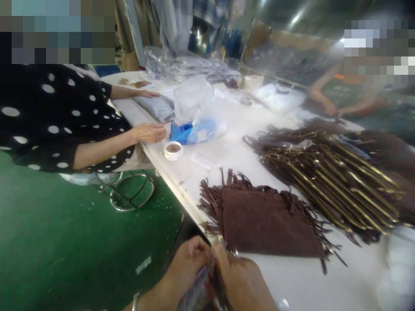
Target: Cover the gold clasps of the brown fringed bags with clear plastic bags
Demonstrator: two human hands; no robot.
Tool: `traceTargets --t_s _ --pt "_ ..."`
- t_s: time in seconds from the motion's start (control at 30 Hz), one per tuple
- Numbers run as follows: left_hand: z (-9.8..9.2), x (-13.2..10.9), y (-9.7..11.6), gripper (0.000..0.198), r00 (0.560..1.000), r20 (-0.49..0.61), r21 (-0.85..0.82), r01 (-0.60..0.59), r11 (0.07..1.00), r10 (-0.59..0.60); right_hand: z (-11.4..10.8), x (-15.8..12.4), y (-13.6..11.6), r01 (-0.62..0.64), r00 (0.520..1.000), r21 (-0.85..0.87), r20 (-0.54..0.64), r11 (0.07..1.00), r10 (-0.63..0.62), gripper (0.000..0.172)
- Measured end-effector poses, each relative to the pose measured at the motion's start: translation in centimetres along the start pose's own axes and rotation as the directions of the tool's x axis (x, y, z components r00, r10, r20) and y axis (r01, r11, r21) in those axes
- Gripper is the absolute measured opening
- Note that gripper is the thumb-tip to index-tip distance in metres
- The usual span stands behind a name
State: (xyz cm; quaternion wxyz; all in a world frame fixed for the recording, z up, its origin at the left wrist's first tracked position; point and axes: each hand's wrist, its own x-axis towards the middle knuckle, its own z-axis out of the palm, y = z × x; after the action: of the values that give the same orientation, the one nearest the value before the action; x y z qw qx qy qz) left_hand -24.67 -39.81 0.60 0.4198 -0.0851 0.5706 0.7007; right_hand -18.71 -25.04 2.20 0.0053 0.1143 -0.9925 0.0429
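At the table's near edge my left hand and my right hand meet, both with fingers closed. Crumpled clear plastic hangs from the left hand's pinch. Between the palms shows a dark brown strip, gripped by the right hand; its full shape is hidden. Just beyond the right hand, a dark brown suede-like bag with fringed sides lies flat on the white table. A small shiny metal piece shows at its near corner by my right fingertips.
Brown fringed bags with gold-coloured zippers or chains are piled on the right. A co-worker in a polka-dot top sits at left beside a white round tub and blue plastic. Another person works opposite. A stool stands below.
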Motion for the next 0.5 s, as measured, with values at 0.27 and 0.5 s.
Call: traceTargets --t_s 0.27,0.5 --pt "-0.3 -0.1 -1.2 0.025 0.965 -0.035 0.300 -0.239 0.923 0.261 0.4 0.1 0.6 0.012 0.998 -0.081 -0.055 0.997 -0.017 0.058" --pt "-0.5 -0.7 -2.9 0.029 0.884 -0.089 0.511 -0.355 0.783 0.459 1.4 -0.3 1.0 0.033 0.982 -0.053 -0.185 0.998 -0.043 0.055"
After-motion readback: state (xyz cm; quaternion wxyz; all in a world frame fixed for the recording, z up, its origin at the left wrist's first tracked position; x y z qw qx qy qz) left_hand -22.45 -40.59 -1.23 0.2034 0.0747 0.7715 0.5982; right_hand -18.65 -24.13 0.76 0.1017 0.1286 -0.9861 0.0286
